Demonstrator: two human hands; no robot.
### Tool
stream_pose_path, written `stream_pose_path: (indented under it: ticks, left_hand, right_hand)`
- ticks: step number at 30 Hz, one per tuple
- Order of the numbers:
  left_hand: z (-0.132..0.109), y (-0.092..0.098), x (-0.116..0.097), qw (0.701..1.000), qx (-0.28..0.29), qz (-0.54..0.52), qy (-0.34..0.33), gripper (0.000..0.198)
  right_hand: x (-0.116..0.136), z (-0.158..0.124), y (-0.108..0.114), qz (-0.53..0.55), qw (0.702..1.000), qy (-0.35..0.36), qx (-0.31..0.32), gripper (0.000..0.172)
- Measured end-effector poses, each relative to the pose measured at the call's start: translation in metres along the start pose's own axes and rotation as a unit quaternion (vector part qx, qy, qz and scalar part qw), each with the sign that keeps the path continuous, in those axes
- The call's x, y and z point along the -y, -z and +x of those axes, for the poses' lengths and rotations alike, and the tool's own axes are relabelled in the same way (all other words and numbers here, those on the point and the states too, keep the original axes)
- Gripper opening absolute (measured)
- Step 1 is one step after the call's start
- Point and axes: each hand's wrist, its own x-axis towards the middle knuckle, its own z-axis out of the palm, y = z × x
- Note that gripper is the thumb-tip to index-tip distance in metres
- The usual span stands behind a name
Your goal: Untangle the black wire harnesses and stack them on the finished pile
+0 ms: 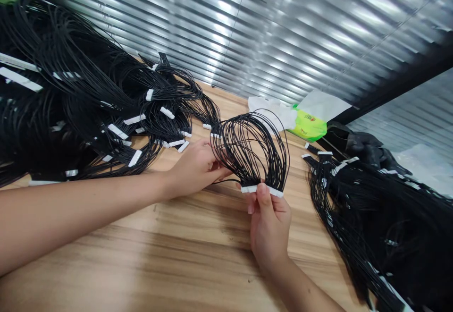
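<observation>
Black wires (247,149) in left hand (198,169), white connector (248,189) in right hand (269,224)

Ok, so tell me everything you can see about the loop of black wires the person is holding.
The loop of black wires is a bunch of many thin, smooth, insulated-looking wires arching up in loose curves. Their lower ends run into a narrow white plastic connector, held roughly level, its middle hidden by the thumb of the right hand. The left hand touches the wires' far side. The loop stays above the wood-grain table.

Left hand (196,170) and right hand (269,227) are bare.
</observation>
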Motion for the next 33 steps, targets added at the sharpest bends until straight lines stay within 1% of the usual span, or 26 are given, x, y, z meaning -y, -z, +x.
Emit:
stream_pose_path:
  ticks: [2,3,6,9,15,21,26,33]
  left_hand:
    - [-0.001,0.002,-0.001,0.998,-0.040,0.036,-0.035,0.022]
    - [-0.001,0.003,-0.002,0.996,-0.052,0.043,-0.056,0.020]
    - [0.000,0.007,-0.005,0.990,-0.059,0.043,-0.117,0.007]
    - [0.001,0.009,-0.008,0.985,-0.062,0.057,-0.150,0.007]
    - [0.003,0.010,-0.008,0.986,-0.041,0.065,-0.145,0.011]
    - [0.003,0.010,-0.007,0.981,-0.060,0.087,-0.164,0.011]
    - [0.003,0.011,-0.008,0.971,-0.070,0.115,-0.199,0.015]
    - [0.003,0.012,-0.008,0.969,-0.074,0.144,-0.187,0.017]
  right_hand:
    - [0.000,0.002,0.001,-0.003,1.000,-0.008,-0.004,0.036]
    - [0.000,0.003,0.001,-0.001,1.000,-0.011,-0.006,0.037]
    - [0.001,0.005,0.000,0.011,1.000,-0.022,-0.009,0.039]
    - [0.001,0.006,-0.001,0.022,0.999,-0.035,-0.008,0.037]
    - [0.001,0.007,-0.001,0.032,0.998,-0.055,-0.017,0.037]
    - [0.001,0.007,-0.001,0.034,0.998,-0.059,-0.016,0.038]
    - [0.000,0.007,-0.001,0.050,0.996,-0.067,-0.011,0.037]
    - [0.002,0.010,-0.003,0.060,0.996,-0.071,-0.011,0.034]
